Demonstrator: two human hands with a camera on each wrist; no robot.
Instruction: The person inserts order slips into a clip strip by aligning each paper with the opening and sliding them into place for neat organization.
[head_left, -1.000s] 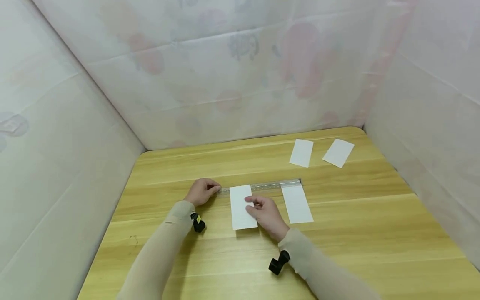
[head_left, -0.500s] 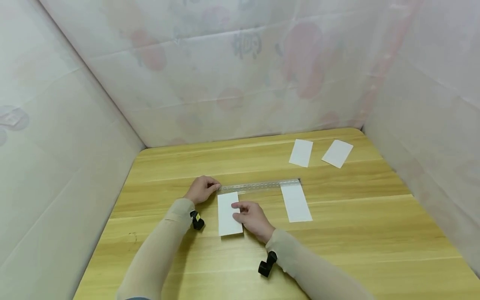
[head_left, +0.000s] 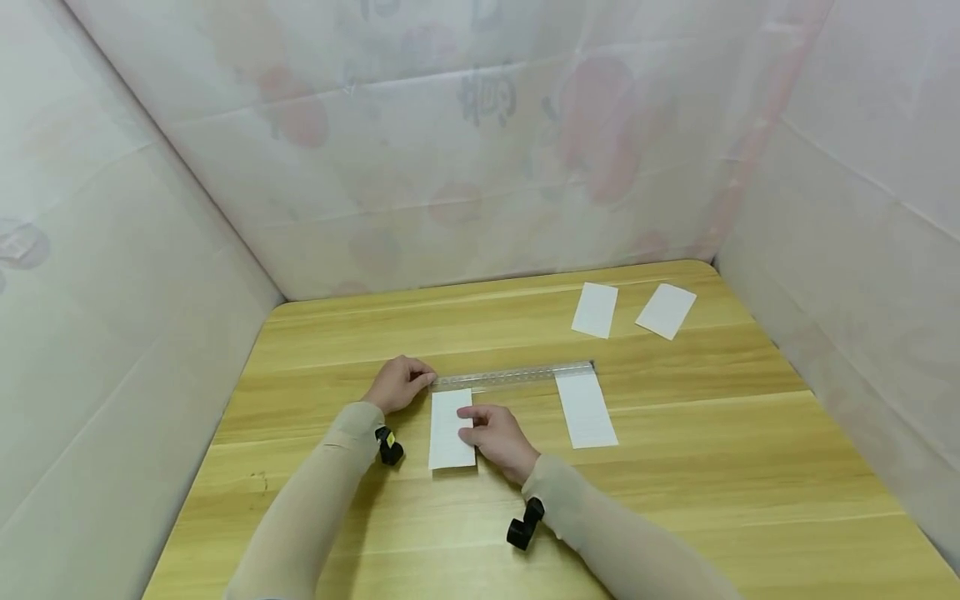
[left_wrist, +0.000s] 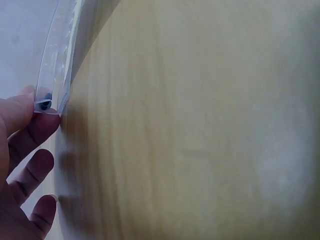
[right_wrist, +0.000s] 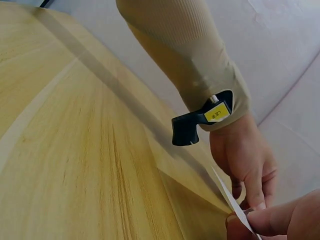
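My left hand (head_left: 401,383) pinches the left end of a clear plastic strip (head_left: 510,377) between thumb and forefinger. In the left wrist view the clear strip (left_wrist: 59,55) curves up from the fingertips, with a small dark bit inside its end. My right hand (head_left: 501,437) pinches a white paper card (head_left: 451,429) by its right edge, just below the strip's left part. Seen edge-on in the right wrist view, the card (right_wrist: 232,197) is tilted above the table, between thumb and fingers. A second white card (head_left: 587,408) lies with its top edge under the strip's right end.
Two more white cards, one (head_left: 595,310) upright and one (head_left: 666,312) slanted, lie at the back right of the wooden table (head_left: 697,467). Pale printed cloth walls (head_left: 420,167) close off the back and sides. Each wrist wears a black camera mount.
My right hand has moved the card left and slightly toward me, from overlapping the strip to just below its left part. The left hand keeps its pinch on the strip's end.
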